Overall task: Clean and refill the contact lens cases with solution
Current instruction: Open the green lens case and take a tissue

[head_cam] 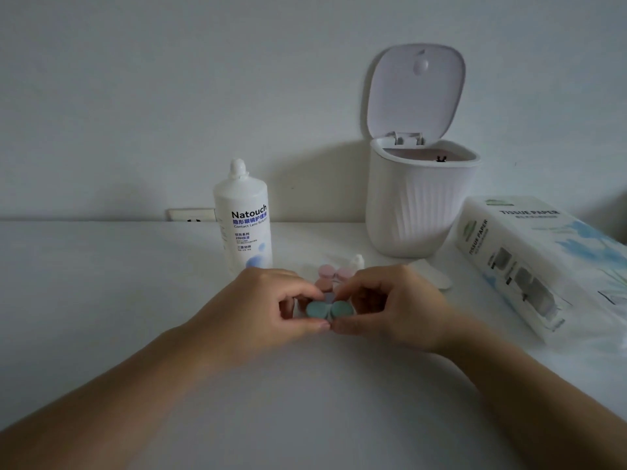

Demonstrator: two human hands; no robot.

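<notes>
- The left hand (pixel 271 307) and right hand (pixel 390 307) meet at the middle of the table (pixel 101 300), each pinching one end of a teal lens case (pixel 320 309) between thumb and fingers; both its caps look to be on.
- Just beyond the knuckles lies a pink lens case (pixel 334 274), partly hidden by the fingers; whether it is open I cannot tell.
- Behind the left hand stands the capped solution bottle (pixel 242 218); a smaller white bottle (pixel 357 261) peeks out behind the right.
- Farther back on the right are an open-lidded bin (pixel 417 201) and a tissue box (pixel 529 259), cut by the frame's edge.
- Judging by this, the work is early: nothing is plainly opened, wiped or refilled yet.
</notes>
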